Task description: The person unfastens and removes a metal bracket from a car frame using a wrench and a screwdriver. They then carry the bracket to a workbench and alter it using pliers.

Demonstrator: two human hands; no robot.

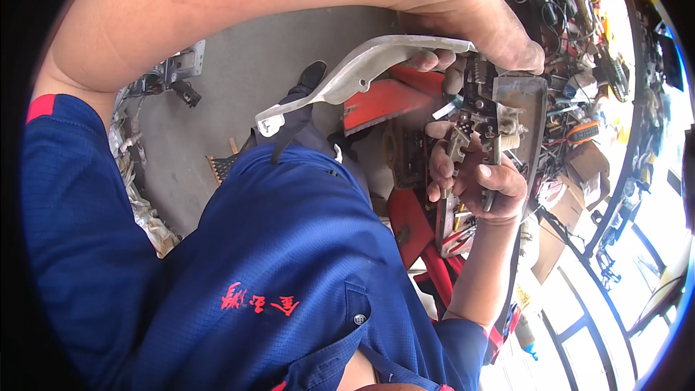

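Note:
My left hand (510, 47) reaches across from the upper left, its fingers curled round the wide end of a long, curved light-grey metal handle (355, 72) and the top of a dark metal mechanism (479, 105) with springs and small plates. The handle's narrow end points toward my body. Below it, my right hand (499, 185) is closed round the lower part of the same mechanism, thumb on one side and fingertips on the other. The mechanism's lower end is partly hidden by my fingers.
A red metal part (391, 105) lies left of the hands. Beside them is a grey tray edge (537, 123). Tools, wires and a cardboard box (588, 166) crowd the bench at the right. Metal parts (181, 65) stand on the floor at the left.

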